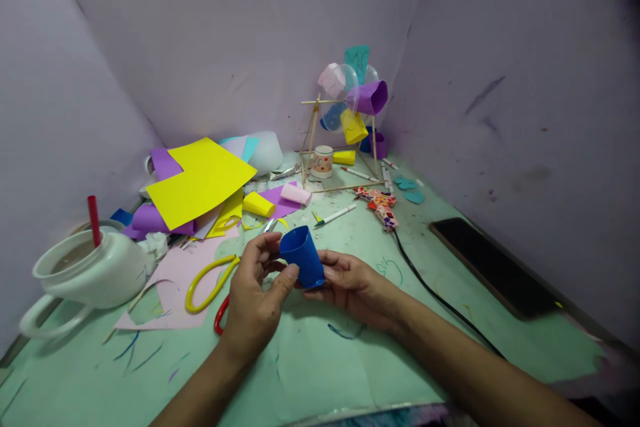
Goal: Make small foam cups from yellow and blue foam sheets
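A blue paper cup (302, 255), open at the top and slightly tilted, is held above the near middle of the table. My left hand (260, 287) grips its left side, thumb on the front and fingers behind. At the lower right edge, the fingers of my right hand (350, 283) are closed on the same cup. Scissors with yellow and red handles (214, 283) lie partly hidden behind my left hand. Beyond the cup are a yellow paper roll (259, 204), a pink paper roll (296, 193) and a marker (336, 215).
At the back stands a stick frame (311, 140) bearing a wheel with coloured paper cups. A white teapot-like pot (95, 273) and yellow paper (200, 180) are on the left. Rightward lie a patterned glue gun (377, 203), its black cord (430, 287) and a phone (490, 263).
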### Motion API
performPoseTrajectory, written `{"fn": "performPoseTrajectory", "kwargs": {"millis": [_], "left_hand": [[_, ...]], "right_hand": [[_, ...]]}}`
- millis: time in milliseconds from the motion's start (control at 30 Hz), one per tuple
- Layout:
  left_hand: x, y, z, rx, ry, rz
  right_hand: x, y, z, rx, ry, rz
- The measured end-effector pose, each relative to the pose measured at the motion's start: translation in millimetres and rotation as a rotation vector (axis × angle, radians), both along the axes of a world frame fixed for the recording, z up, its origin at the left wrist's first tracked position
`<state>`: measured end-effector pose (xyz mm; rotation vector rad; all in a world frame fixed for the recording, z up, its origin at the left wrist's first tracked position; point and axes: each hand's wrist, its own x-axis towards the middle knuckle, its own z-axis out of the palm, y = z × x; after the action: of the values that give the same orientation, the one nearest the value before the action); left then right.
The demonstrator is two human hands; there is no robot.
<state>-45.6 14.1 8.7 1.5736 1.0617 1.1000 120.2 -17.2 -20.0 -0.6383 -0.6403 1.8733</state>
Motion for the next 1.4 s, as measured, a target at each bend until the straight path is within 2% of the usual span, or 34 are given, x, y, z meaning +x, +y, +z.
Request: {"fn": "performPoseTrajectory", "kwargs": {"millis": [200, 367, 433, 533, 600, 700, 800, 900, 1000, 1067, 1233, 1400], "left_hand": [[1.4, 1.5, 2.0, -0.068, -0.01, -0.125], [1.6, 3.9, 8.2, -0.159, -0.076, -0.122], [-0.8, 6.4, 10.0, -0.169, -0.074, -0.117], [-5.7, 10.0, 9.9, -0.163, 0.006, -0.187], [-8.1, 11.1, 7.4, -0.151, 0.082, -0.25], [-9.2, 10.7, 2.8, -0.097, 0.151, -0.303], [-9.0, 10.1, 1.3, -0.082, 0.192, -0.315], [-9.5, 11.7, 2.5, -0.127, 0.179, -0.297], [-11.5, 15.0, 3.5, -0.133, 0.134, -0.306], [-13.5, 16.9, 4.5, -0.165, 0.096, -0.369], [-16.2, 17.4, 10.2, -0.279, 0.073, -0.537], [-15.0, 19.7, 12.3, -0.221, 0.19, -0.435]], "right_hand": [[-1.8, -0.4, 1.7, -0.01, 0.015, -0.037], [-1.5, -0.7, -2.9, 0.043, -0.159, -0.007], [3.3, -2.4, -0.2, 0.143, -0.367, -0.122], [13.7, -7.5, 12.6, 0.42, -0.793, -0.471], [18.8, -10.8, 24.7, 0.639, -0.988, -0.557], [19.6, -11.8, 41.5, 0.905, -1.159, -0.428], [15.2, -8.4, 50.4, 1.054, -1.286, -0.283], [11.8, -4.9, 49.2, 1.067, -1.322, -0.199], [11.7, -2.7, 43.4, 1.026, -1.306, -0.239], [13.1, -0.9, 40.8, 1.068, -1.284, -0.25], [14.8, 3.1, 42.3, 1.187, -1.287, -0.083], [11.9, -2.5, 42.8, 1.182, -1.358, -0.161]]}}
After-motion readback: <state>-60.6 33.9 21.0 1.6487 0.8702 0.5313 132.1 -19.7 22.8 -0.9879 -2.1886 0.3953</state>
